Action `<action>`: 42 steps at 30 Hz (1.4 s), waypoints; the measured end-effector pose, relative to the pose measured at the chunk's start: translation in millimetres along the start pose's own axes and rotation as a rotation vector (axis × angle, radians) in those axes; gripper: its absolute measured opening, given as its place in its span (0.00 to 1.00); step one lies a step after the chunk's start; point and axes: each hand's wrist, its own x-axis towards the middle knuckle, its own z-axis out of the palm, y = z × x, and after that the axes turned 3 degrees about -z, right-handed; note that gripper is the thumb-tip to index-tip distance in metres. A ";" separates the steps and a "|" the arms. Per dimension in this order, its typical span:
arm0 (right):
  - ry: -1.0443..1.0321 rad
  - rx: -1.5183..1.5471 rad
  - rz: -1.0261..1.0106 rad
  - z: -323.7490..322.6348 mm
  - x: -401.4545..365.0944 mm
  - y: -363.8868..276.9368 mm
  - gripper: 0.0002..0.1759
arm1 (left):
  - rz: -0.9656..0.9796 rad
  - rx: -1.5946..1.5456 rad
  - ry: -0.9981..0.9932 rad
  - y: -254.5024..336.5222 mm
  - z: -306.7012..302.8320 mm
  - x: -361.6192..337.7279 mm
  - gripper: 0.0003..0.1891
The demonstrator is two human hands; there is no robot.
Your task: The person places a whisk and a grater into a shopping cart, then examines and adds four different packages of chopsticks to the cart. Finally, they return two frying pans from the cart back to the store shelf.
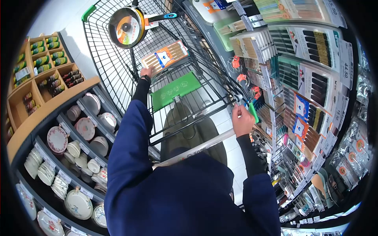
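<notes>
My left hand [146, 72] is closed on the near left end of a flat pack of chopsticks [165, 57] with an orange and blue label, over the shopping cart's basket. Beyond the pack, a frying pan [125, 28] with a round orange label lies in the cart [92, 47], its black and blue handle pointing right. Below the pack is the cart's green flap [175, 91]. My right hand [242, 119] is at the cart's right rear corner, by the end of the handlebar, with its fingers curled in; whatever they hold is hidden.
Shelves of patterned plates and bowls [78, 204] stand on the left, with a wooden rack of jars [43, 67] behind. Hanging packs of chopsticks and utensils [311, 84] line the right side, close to the cart. White floor tiles [232, 151] show beneath the cart.
</notes>
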 end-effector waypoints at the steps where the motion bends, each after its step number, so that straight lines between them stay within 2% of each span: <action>1: 0.005 -0.002 0.006 0.1 -0.2 1.4 0.16 | -0.149 -0.046 0.059 0.7 -1.9 -0.7 0.26; 2: 0.008 -0.002 -0.002 0.4 -0.3 3.1 0.16 | -0.297 -0.092 0.119 2.8 -3.0 -2.9 0.30; 3: 0.012 0.000 -0.011 0.5 0.7 4.0 0.16 | -0.494 -0.201 0.207 52.7 -29.4 -28.7 0.34; 4: 0.020 0.002 -0.011 0.0 2.4 3.7 0.16 | -0.524 -0.161 0.258 47.1 -27.9 -29.4 0.32; 6: 0.008 0.012 0.003 -2.7 1.2 1.1 0.16 | -0.495 -0.182 0.199 43.5 -36.0 -35.8 0.30; 8: 0.009 0.013 -0.003 -4.2 1.3 0.2 0.16 | -0.359 -0.253 0.271 29.3 -29.7 -40.5 0.28; 10: 0.013 0.004 -0.003 -6.7 0.8 0.5 0.16 | -0.266 -0.456 0.220 -7.1 -7.5 -29.3 0.23; 11: 0.025 0.003 -0.021 -6.7 0.7 1.5 0.16 | -0.433 -0.644 0.090 38.7 -27.9 -55.8 0.17; 14: 0.061 0.020 -0.039 -8.0 0.0 6.1 0.15 | -0.444 -0.794 -0.098 112.3 -49.5 -108.7 0.19; 16: 0.106 0.026 -0.058 -8.1 -2.1 6.8 0.15 | -0.353 -0.829 -0.225 144.5 -62.7 -149.2 0.18; 18: 0.140 0.065 -0.060 -11.6 -6.3 8.1 0.14 | -0.272 -0.794 -0.345 178.8 -82.3 -191.5 0.18; 20: 0.172 0.124 -0.084 -10.6 -12.8 8.7 0.13 | -0.064 -0.710 -0.407 201.8 -104.9 -228.2 0.17; 22: 0.199 0.172 -0.070 -6.3 -20.3 12.1 0.09 | 0.106 -0.583 -0.314 215.2 -126.5 -253.8 0.17; 24: 0.266 0.235 -0.139 -10.4 -28.2 6.1 0.09 | 0.126 -0.769 -0.155 244.0 -139.6 -289.3 0.16; 26: 0.293 0.236 -0.157 -12.9 -35.3 1.7 0.09 | 0.169 -0.724 -0.187 255.0 -141.8 -311.6 0.16; 28: 0.265 0.165 -0.151 -14.4 -40.8 -3.3 0.14 | 0.101 -0.624 -0.294 264.1 -140.9 -336.0 0.16; 30: 0.296 0.168 -0.150 -16.2 -46.5 -9.0 0.14 | 0.162 -0.515 -0.342 255.0 -128.4 -348.1 0.17; 32: 0.240 0.225 -0.229 -19.0 -49.9 -17.6 0.13 | 0.241 -0.399 -0.308 273.2 -122.6 -370.8 0.19; 34: 0.266 0.268 -0.244 -25.8 -51.8 -25.5 0.11 | 0.406 -0.282 -0.238 255.8 -102.0 -368.7 0.20; 35: 0.245 0.267 -0.333 -27.2 -51.5 -26.8 0.11 | 0.292 -0.311 -0.281 269.4 -108.1 -374.6 0.21; 36: 0.219 0.266 -0.428 -28.0 -50.5 -26.6 0.10 | 0.309 -0.297 -0.248 282.8 -112.3 -381.0 0.22; 38: 0.174 0.276 -0.490 -27.7 -48.0 -23.6 0.10 | 0.318 -0.289 -0.222 285.6 -113.2 -379.1 0.23; 39: 0.198 0.289 -0.488 -24.1 -45.5 -22.7 0.10 | 0.311 -0.287 -0.268 277.1 -111.5 -368.1 0.24; 42: 0.199 0.296 -0.458 -14.7 -32.3 -27.6 0.11 | 0.385 -0.112 -0.176 287.2 -119.6 -363.8 0.21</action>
